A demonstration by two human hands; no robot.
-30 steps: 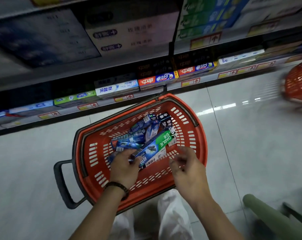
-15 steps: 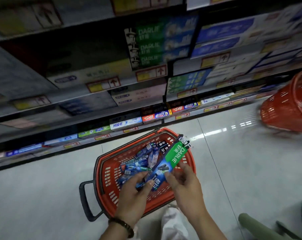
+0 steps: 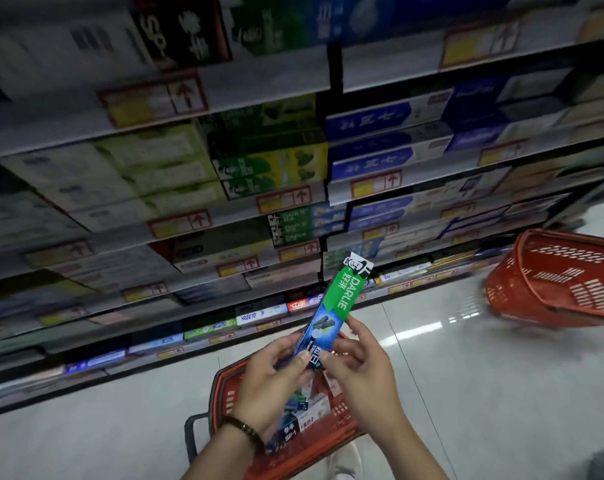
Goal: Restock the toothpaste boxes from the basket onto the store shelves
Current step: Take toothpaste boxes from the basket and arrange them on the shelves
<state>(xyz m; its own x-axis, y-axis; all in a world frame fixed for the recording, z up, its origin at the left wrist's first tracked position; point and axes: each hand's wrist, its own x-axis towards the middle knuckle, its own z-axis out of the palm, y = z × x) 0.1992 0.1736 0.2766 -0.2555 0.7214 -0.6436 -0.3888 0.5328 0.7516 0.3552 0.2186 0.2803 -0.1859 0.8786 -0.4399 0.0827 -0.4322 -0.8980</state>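
A green and blue Darlie toothpaste box [image 3: 335, 310] points up and to the right above the red basket [image 3: 220, 393]. My left hand [image 3: 276, 382] grips its lower end, thumb on the front. My right hand [image 3: 359, 368] pinches the same lower end from the right side. Several more toothpaste boxes [image 3: 304, 417] lie in the basket on the floor below my hands. Stocked store shelves [image 3: 265, 168] rise in front of me, with matching green Darlie boxes [image 3: 293, 226] on a middle shelf.
A second red basket [image 3: 563, 282] sits on the floor at the right, near the shelf base. Price tags [image 3: 286, 199] line the shelf edges. Glossy tiled floor [image 3: 484, 393] spreads to the right and left of the basket.
Both hands have lifted the Darlie box out of the basket and raised it toward the shelves. My view has tilted upward, showing more shelf levels.
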